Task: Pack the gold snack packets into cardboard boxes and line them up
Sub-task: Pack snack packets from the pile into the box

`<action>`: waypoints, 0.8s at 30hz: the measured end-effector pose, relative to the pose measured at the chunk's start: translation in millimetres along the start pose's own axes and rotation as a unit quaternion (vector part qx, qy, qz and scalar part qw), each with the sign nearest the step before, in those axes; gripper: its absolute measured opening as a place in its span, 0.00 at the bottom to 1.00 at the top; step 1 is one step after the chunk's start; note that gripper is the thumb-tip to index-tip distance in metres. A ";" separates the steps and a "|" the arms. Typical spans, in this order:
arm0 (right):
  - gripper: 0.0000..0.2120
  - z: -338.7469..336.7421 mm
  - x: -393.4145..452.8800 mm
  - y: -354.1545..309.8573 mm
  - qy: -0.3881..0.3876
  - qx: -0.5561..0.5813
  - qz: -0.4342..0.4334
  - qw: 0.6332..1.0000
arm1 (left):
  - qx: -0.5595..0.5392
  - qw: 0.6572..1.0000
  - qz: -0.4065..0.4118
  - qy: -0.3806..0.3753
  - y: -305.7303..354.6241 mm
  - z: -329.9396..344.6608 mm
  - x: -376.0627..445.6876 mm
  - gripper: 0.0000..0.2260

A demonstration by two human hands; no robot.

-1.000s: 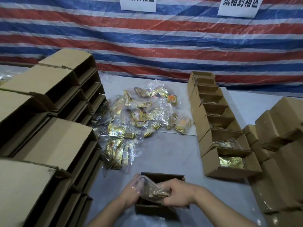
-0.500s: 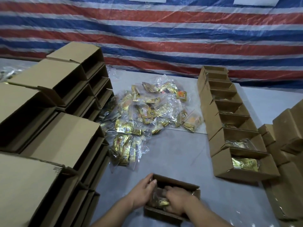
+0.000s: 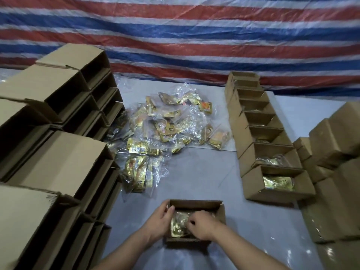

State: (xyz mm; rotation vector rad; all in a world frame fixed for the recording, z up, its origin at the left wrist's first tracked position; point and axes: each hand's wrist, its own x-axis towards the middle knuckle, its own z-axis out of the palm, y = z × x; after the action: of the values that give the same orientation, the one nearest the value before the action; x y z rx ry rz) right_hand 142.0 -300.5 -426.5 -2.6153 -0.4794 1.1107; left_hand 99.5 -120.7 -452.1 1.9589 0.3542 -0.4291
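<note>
Gold packet point(image 3: 180, 224) pressed into box point(image 3: 194, 204): left hand point(image 3: 160, 221) flat-fingered, right hand point(image 3: 202, 224) pinching.

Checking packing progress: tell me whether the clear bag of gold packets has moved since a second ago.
Yes. The clear bag of gold packets went from above the open cardboard box down inside it.

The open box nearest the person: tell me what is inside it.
Inside the open box lies a gold packet bundle in clear wrap. Both hands, left hand and right hand, cover part of it, so the box floor and anything beneath stay hidden.
</note>
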 end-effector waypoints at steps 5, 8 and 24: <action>0.31 10.7 2.5 0.9 -0.159 0.026 0.090 0.983 | 0.045 0.999 0.012 -0.009 -6.9 7.4 -1.4 0.04; 0.37 8.3 -1.7 -4.0 -0.156 0.037 0.106 0.981 | 0.042 0.999 0.003 -0.010 -6.5 5.6 -5.0 0.08; 0.22 -48.2 -26.9 48.1 0.295 -0.061 0.005 0.953 | 0.177 0.983 -0.017 0.053 71.3 -27.7 70.9 0.24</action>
State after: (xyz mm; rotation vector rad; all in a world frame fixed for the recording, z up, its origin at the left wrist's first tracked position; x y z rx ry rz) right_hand 169.1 -360.3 -393.9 -2.8700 -0.4048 0.2611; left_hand 197.2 -120.4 -415.8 2.3317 0.4011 -0.4329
